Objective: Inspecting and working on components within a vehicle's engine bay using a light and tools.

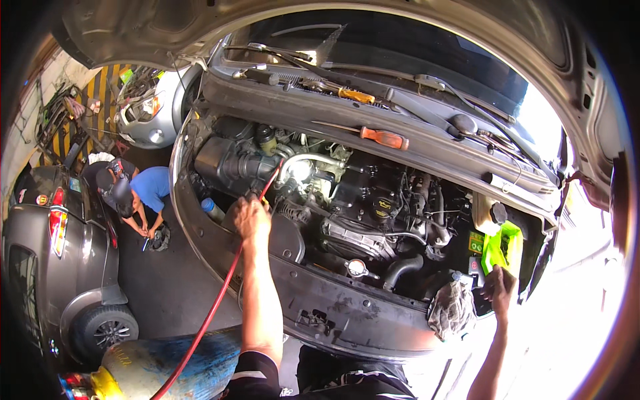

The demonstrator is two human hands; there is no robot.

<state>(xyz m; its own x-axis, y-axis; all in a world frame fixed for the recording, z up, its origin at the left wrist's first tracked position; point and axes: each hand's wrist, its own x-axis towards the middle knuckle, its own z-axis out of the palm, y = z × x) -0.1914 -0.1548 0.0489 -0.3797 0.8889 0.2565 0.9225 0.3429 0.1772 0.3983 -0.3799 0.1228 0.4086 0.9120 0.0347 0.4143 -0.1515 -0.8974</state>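
Note:
A thin red hose (217,303) runs up from the lower left into the engine bay. My left hand (253,219) is closed around it near the black air-intake duct (250,168), and its end goes in beside a silver pipe (313,158). My right hand (501,288) has curled fingers at the lower edge of a neon-yellow cloth or bag (503,248). Whatever those fingers hold is hidden. That yellow thing lies by the battery (476,241), just below a white reservoir with a black cap (485,213). A bright light shines on the engine (383,200).
A screwdriver (383,138) with an orange-red handle and other tools lie below the windscreen. A grey rag (452,308) hangs over the front edge. The raised bonnet (153,30) arches overhead. At lower left lies a gas cylinder (180,363); beyond, people crouch near a dark car (87,247).

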